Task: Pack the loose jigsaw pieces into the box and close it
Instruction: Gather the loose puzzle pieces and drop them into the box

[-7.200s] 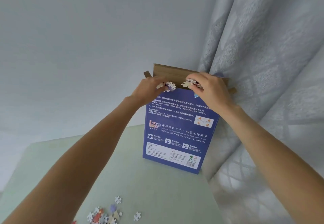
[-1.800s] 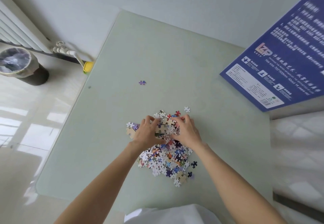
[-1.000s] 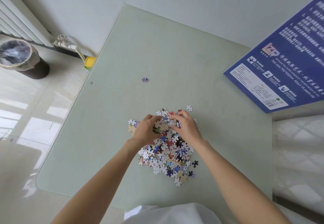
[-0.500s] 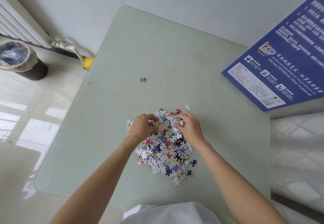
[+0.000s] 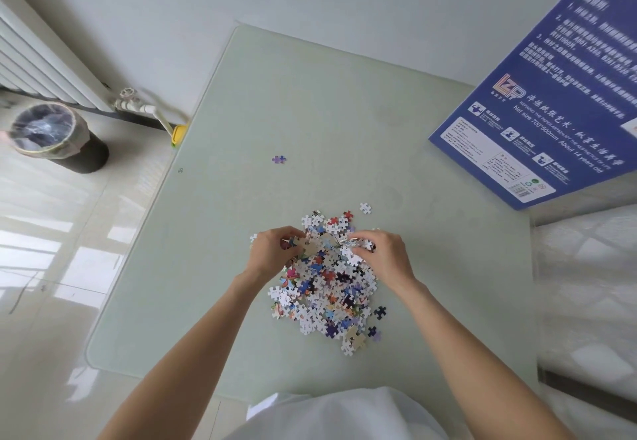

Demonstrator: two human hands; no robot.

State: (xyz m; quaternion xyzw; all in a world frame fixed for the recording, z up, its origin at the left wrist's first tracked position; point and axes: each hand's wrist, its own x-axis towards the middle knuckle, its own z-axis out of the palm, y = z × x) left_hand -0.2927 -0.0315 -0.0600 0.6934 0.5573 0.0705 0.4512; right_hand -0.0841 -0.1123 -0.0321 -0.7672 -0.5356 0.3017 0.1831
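Observation:
A heap of loose jigsaw pieces lies on the pale green table, near its front edge. My left hand curls round a clump of pieces at the heap's far left. My right hand pinches more pieces at the heap's far right. The tall blue puzzle box stands at the table's far right corner; its top is out of view. One purple piece lies alone in the middle of the table, and a white piece sits just beyond the heap.
A white radiator with a pipe and yellow fitting runs along the wall on the left. A lined waste bin stands on the tiled floor. A patterned curtain hangs against the table's right edge.
Both hands have gathered pieces at the heap's far side and closed round them, drawing slightly apart. Seven seconds ago they were dropping pieces into the open box top.

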